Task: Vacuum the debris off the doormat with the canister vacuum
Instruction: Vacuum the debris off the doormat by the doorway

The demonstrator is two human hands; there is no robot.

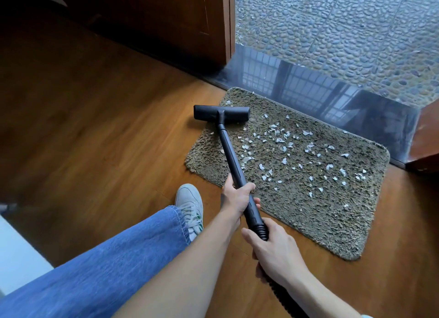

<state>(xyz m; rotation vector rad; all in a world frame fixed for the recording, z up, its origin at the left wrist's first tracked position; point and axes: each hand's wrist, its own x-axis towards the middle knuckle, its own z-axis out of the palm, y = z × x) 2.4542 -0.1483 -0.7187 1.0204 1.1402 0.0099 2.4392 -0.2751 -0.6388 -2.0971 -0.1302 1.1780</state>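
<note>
A shaggy olive-brown doormat [320, 218] lies on the wood floor by the doorway. Several white paper scraps [282, 139] are scattered over its middle and far part. The black vacuum wand [231, 158] slants from my hands up to the black floor head [222, 113], which sits at the mat's far left corner, partly over the floor. My left hand [236, 196] grips the wand's lower end. My right hand [275, 251] grips the ribbed black hose just behind it. The canister is out of view.
A dark polished stone threshold [356, 104] runs along the mat's far edge, with pebbled paving [344, 32] beyond. A brown wooden door [166, 16] stands open at the left. My jeans leg [118, 258] and white sneaker [191, 203] are left of the mat on the wood floor [95, 127].
</note>
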